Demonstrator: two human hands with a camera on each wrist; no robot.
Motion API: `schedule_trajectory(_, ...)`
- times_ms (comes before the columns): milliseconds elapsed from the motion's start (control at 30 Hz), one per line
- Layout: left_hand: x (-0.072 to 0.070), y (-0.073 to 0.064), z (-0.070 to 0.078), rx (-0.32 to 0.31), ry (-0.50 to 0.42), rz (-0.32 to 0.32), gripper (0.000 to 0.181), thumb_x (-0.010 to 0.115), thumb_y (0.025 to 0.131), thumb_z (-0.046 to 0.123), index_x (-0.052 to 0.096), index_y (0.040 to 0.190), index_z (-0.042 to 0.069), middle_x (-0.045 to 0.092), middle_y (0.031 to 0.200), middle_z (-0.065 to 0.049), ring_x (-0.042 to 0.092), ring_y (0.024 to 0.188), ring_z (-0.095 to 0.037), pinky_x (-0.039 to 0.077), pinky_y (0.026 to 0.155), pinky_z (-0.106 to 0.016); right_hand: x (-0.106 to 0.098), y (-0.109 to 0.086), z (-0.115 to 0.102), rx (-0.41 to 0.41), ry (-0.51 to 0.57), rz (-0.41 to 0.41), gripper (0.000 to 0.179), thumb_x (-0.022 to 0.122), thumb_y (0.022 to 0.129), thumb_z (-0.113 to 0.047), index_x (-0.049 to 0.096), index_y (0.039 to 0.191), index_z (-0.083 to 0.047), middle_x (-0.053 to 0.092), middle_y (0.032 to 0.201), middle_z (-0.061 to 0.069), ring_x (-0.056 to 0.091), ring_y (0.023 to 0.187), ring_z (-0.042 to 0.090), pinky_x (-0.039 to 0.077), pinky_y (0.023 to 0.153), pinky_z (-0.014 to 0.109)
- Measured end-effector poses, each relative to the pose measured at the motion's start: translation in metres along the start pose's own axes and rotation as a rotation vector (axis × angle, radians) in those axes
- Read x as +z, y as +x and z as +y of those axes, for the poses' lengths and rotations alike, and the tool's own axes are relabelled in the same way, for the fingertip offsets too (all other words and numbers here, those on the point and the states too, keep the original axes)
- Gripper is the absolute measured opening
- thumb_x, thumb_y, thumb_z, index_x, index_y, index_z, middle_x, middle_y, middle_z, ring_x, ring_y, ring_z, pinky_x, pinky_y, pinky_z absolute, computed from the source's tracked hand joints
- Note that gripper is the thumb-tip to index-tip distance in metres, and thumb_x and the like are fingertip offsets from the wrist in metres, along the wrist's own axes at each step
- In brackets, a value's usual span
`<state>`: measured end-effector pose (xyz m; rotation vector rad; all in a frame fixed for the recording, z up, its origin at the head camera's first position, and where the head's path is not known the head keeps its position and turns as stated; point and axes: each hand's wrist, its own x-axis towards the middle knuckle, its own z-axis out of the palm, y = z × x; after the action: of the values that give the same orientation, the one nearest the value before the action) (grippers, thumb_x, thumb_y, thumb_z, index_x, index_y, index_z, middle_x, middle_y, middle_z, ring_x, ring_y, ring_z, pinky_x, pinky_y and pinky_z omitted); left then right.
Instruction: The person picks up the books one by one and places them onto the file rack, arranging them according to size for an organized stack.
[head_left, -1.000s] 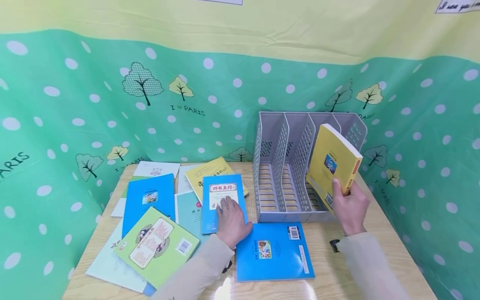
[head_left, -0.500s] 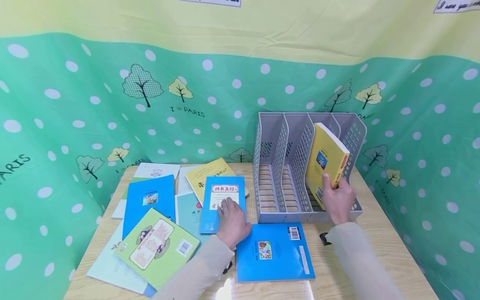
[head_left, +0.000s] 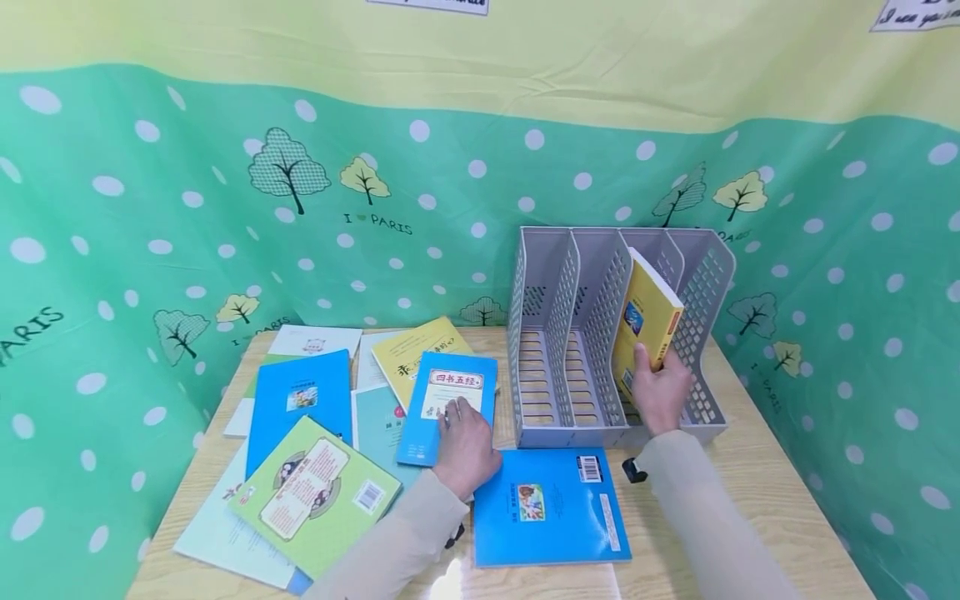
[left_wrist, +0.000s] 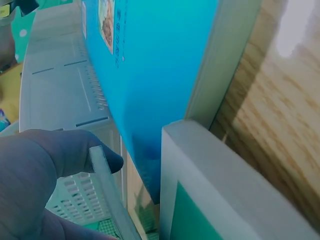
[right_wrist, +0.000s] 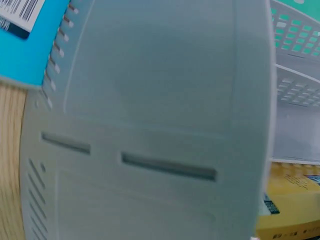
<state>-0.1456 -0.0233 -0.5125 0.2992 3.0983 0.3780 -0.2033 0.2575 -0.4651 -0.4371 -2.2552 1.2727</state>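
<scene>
Yellow book (head_left: pixel 643 321) is gripped upright by right hand (head_left: pixel 662 392) in rack's (head_left: pixel 573 437) third-from-left slot; blue book (head_left: pixel 441 390) is pinched by left hand (head_left: pixel 467 450).

1. The left hand (left_wrist: pixel 30 180) bends its thumb against a thin book (left_wrist: pixel 111 187), seen nearly edge-on.
2. A blue book (left_wrist: pixel 150 65), a small picture on its cover, shows beside the grey rack (left_wrist: pixel 60 95).
3. A pale-edged green book (left_wrist: pixel 240 185) fills the lower right.
4. Wooden table (left_wrist: pixel 280 135) shows at right.
</scene>
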Motion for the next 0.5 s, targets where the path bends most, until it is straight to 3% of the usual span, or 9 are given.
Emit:
schedule_trajectory(233,0.0,0.002,-0.004,0.017,-0.027,-0.046,0.066,0.065,0.074,0.021,0.049,0.123,-0.02,0.033,0.139,-0.037,0.03,0.131,-0.052,0.028,0.105,-0.063,0.011,0.001,0.006,0.033,-0.043,0.033,0.048,0.054,0.097,-0.039,0.059,0.122,0.002,0.063,0.117,0.022,0.065,0.098,0.036,0.055,0.076,0.048)
schedule_trajectory(500,-0.002,0.002,-0.007,0.032,-0.06,-0.034,0.061,0.065,0.073,0.02,0.052,0.117,-0.02,0.035,0.137,-0.037,0.031,0.13,-0.052,0.027,0.105,-0.063,0.023,0.004,0.013,0.069,-0.04,0.015,0.051,0.054,0.096,-0.042,0.058,0.122,0.001,0.063,0.118,0.022,0.065,0.099,0.036,0.055,0.078,0.048)
